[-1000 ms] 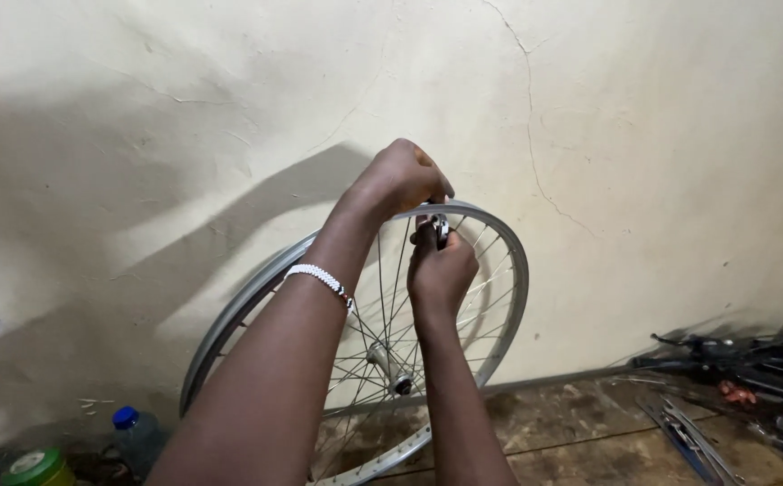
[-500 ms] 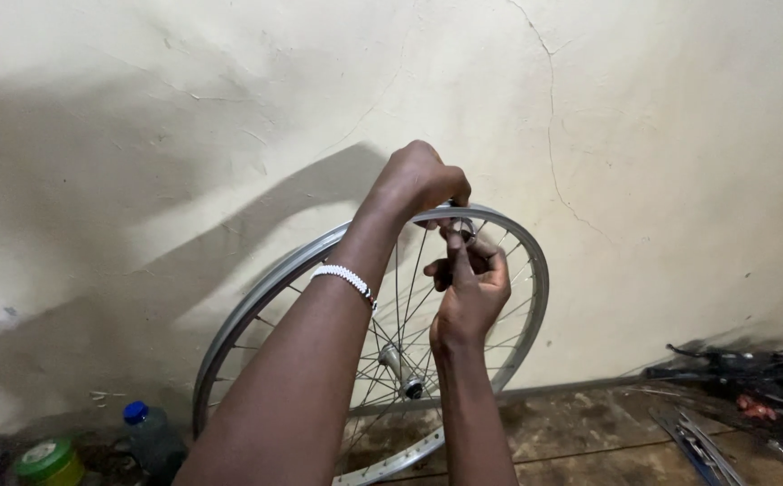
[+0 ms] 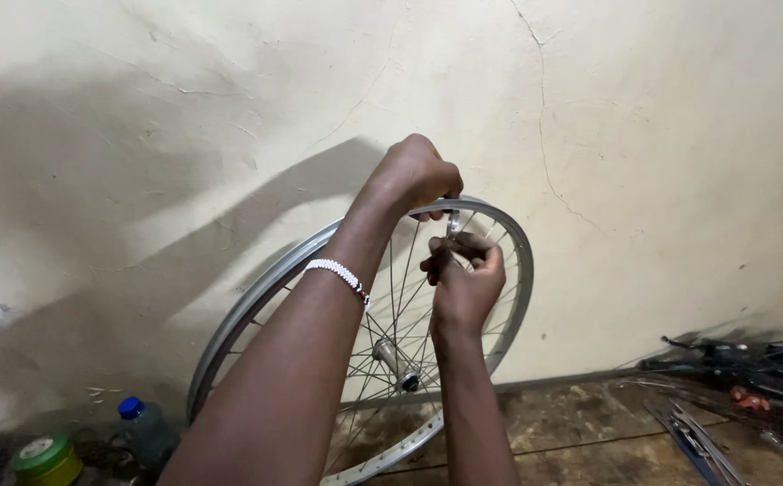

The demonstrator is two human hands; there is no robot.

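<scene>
two hands: both meet at the top of the rim, just above the middle of the frame.
left fingers: the left hand (image 3: 414, 175) is curled into a tight fist over the top of the rim, fingers pressed together and wrapped around it.
right fingers: the right hand (image 3: 465, 279) sits just below, fingertips drawn together in a pinch on a small metal tool (image 3: 452, 223) standing at the rim's inner edge; what the tool bites on is too small to tell.
wrist: a white beaded bracelet (image 3: 339, 275) circles the left forearm.
wheel: a silver bicycle wheel (image 3: 256, 292) stands tilted at centre frame, in front of the wall, its hub (image 3: 395, 364) below the hands.
wall: cream plaster wall (image 3: 661, 135), cracked, with the arms' shadow at left.
lower left: a blue-capped bottle (image 3: 144, 430) beside a green-lidded tin (image 3: 45, 457).
lower right: a scatter of tools (image 3: 751, 396) on the dark floor (image 3: 580, 432).
</scene>
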